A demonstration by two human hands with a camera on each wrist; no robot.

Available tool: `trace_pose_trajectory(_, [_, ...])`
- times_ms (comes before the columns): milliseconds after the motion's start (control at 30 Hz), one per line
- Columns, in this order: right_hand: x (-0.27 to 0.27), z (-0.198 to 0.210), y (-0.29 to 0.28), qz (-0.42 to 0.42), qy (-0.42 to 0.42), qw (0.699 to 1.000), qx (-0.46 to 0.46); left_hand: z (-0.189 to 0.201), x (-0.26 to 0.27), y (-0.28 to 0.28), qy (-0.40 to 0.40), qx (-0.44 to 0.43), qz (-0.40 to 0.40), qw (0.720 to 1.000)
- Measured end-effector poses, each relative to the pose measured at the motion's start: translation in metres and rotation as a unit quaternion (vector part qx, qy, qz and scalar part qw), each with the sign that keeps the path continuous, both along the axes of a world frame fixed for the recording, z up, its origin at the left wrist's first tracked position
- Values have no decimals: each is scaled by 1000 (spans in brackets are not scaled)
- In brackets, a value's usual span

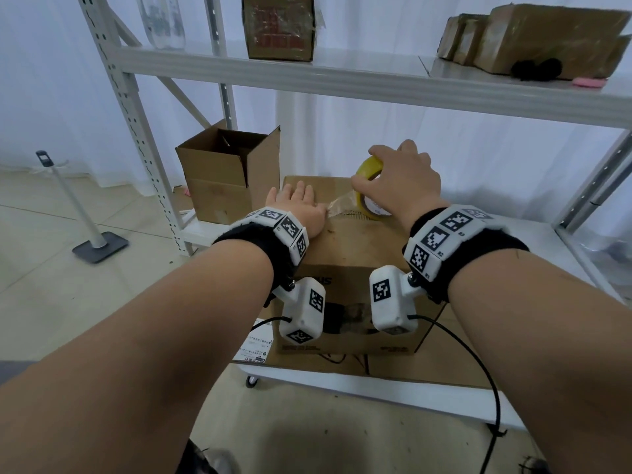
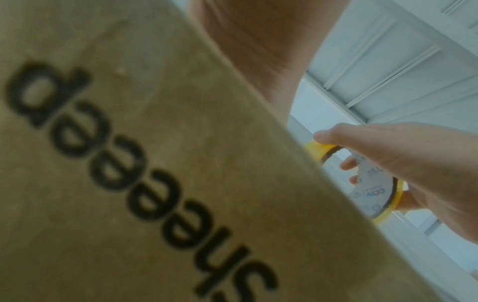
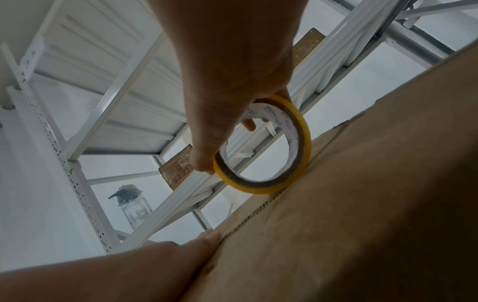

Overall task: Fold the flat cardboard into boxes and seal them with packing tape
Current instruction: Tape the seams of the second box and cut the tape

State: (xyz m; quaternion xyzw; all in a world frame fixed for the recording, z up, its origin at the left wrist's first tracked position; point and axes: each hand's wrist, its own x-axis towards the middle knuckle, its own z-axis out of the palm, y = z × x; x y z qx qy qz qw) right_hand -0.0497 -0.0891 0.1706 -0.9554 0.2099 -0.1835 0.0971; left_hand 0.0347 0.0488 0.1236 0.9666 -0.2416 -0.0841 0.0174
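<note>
On the closed box (image 1: pixel 345 241) our left hand (image 1: pixel 297 208) presses flat, fingers straight, pinning clear tape; our right hand (image 1: pixel 400 181) grasps the tape roll (image 1: pixel 367 186).

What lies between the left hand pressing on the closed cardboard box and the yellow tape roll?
In the head view, a stretch of clear tape spans from the left hand to the yellow tape roll, above the brown cardboard box.

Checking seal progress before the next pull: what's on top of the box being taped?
On the closed box: the left hand pressed flat, holding down a clear tape strip pulled from the yellow tape roll, gripped by the right hand. The seam under the left hand is hidden.
</note>
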Motion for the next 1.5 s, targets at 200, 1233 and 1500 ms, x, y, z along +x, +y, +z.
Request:
trace_pose_trajectory(200, [5, 2, 0, 11, 30, 999, -32, 3, -4, -6, 2, 19, 3, 1000])
trace_pose_trajectory(1233, [0, 3, 4, 2, 26, 1000, -16, 7, -23, 3, 23, 0, -67, 997])
trace_pose_trajectory(1500, [1, 5, 2, -2, 8, 1000, 2, 2, -25, 4, 20, -18, -87, 996])
